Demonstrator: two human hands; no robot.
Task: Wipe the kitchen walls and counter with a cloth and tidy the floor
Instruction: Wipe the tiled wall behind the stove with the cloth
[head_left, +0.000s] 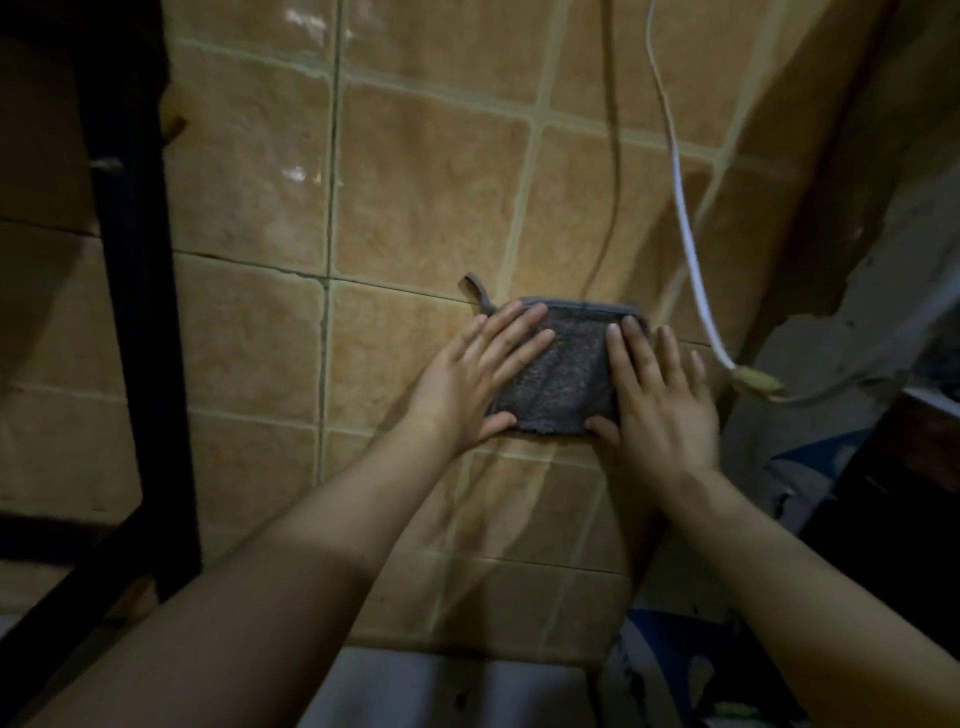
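We press a grey cloth (563, 371) flat against the tiled wall (426, 197). Left hand (480, 371) and right hand (657, 395) lie on it with fingers straight, gripping nothing.

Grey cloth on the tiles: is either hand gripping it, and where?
Neither grips it. The left hand and right hand press the grey cloth flat to the tiled wall, fingers straight, on its left and right edges.

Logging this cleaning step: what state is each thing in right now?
grey cloth: spread flat against the wall, loop tab sticking out at its upper left
left hand: fingers straight, pressing the cloth
right hand: fingers straight, pressing the cloth
white cable: hanging down the tiled wall
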